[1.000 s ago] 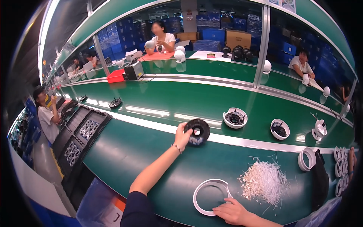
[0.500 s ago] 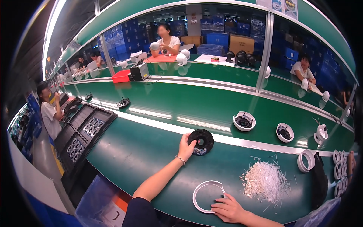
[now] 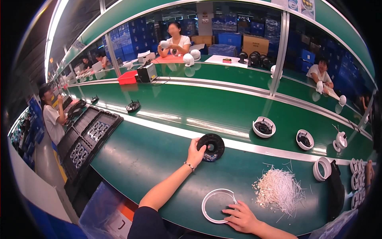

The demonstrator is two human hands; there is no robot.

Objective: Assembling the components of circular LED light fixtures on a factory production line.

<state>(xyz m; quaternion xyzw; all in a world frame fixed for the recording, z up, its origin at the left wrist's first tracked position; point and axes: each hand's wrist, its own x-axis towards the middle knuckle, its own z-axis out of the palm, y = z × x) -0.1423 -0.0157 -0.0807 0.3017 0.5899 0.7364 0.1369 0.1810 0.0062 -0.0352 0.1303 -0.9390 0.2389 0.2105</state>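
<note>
My left hand (image 3: 194, 153) is closed on the left edge of a round black plastic base (image 3: 215, 140). A hole opens in its middle and a small circuit board (image 3: 210, 156) shows along its lower part. The base is raised in front of the belt's metal edge. Nearer to me, a white plastic ring (image 3: 205, 207) lies on the green bench. My right hand (image 3: 243, 218) is at its right side, its fingers bent over the rim and partly hiding it. A pile of white strips and small beige pieces (image 3: 278, 190) lies right of the ring.
A black tray of metal parts (image 3: 88, 139) stands at left. White housings with black inserts (image 3: 264, 127) sit on the green belt (image 3: 191, 103). At right are another white ring (image 3: 321, 169), a black bag-like item (image 3: 336, 191) and several white rings (image 3: 355, 179). Co-workers sit beyond.
The housings and black parts on the belt have shifted right. My left hand and the black base moved up very slightly. The white ring slid a little left, and my right hand's fingers spread slightly.
</note>
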